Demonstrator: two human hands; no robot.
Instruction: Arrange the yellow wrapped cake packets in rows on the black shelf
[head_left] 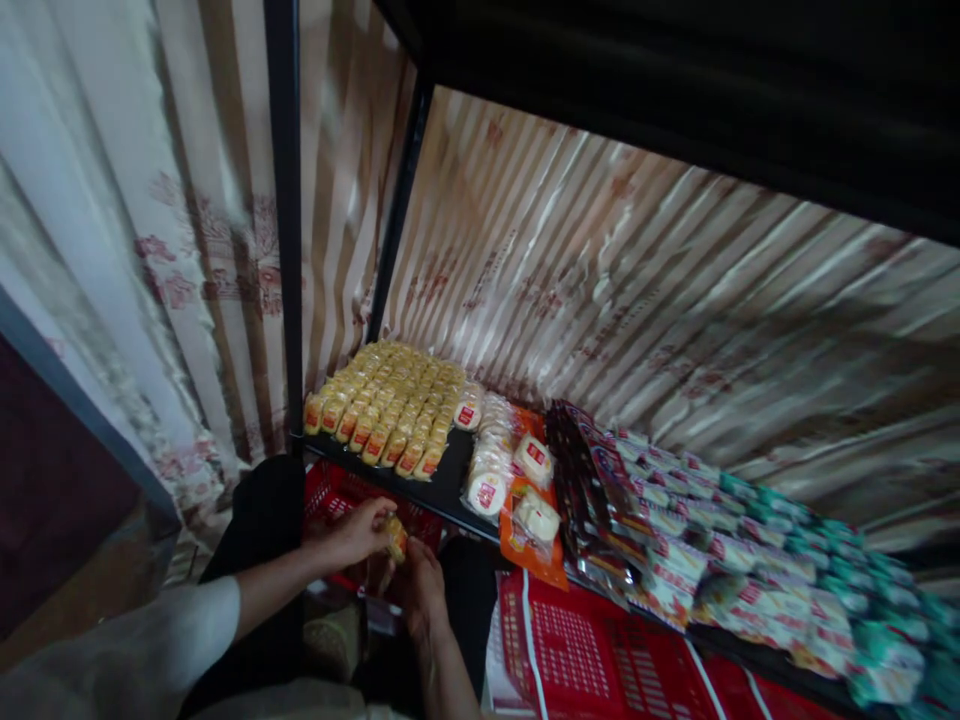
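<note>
Below the shelf's front edge, over my lap, my left hand [361, 531] pinches a small yellow wrapped cake [396, 539] with an orange-red label. My right hand [421, 585] grips the lower right side of the same cake, its fingers partly hidden and blurred. Just beyond my hands, rows of matching yellow wrapped cakes [390, 400] are stacked at the shelf's left end. To their right stands a row of round white wrapped cakes [489, 490] with red labels.
The black shelf [448, 482] also carries orange packets [525, 530], dark brown packets [581, 490], white-and-red bags [772, 610] and green bags [885, 660]. Red baskets [577, 650] sit underneath. A black post [285, 220] rises at left, before pleated curtains [525, 230].
</note>
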